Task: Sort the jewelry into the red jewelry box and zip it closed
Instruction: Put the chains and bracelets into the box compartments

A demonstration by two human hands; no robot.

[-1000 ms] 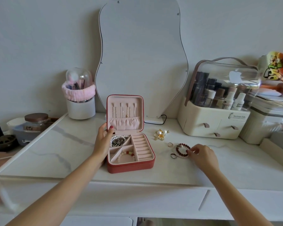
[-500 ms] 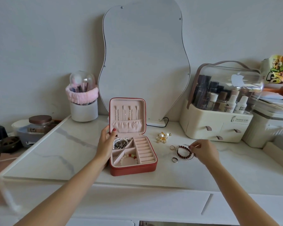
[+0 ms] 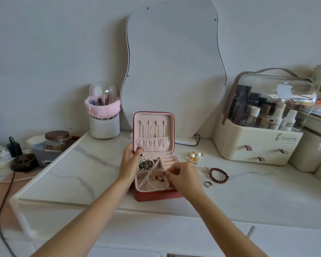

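The red box (image 3: pixel 157 195) sits open on the white bench (image 3: pixel 67 175), its lid upright with thin chains hanging on the pink lining. The left hand (image 3: pixel 129 166) holds the box by its left side, thumb curled over the rim near the hinge. The right hand (image 3: pixel 183 178) reaches over the box from the right, its fingers (image 3: pixel 170 173) pinched together on a thin gold bangle (image 3: pixel 158 179), which hangs over the front compartment where a beaded bracelet (image 3: pixel 158 178) with red and green beads lies. The back-left compartment holds a pearl strand (image 3: pixel 146 161) and some dark jewelry; the ring rolls at the back right are partly hidden by the hand. Out on the bench to the right of the box lie a dark red bead bracelet (image 3: pixel 219 175), a ring (image 3: pixel 205 169) just beside it, another ring (image 3: pixel 208 184) nearer the front, and a gold-and-pearl piece (image 3: pixel 194 156) farther back. Behind stand a wavy mirror (image 3: pixel 174 71), a brush pot (image 3: pixel 104 125) wrapped in a pink band, and a cream cosmetics case (image 3: pixel 258 145) with a clear lid
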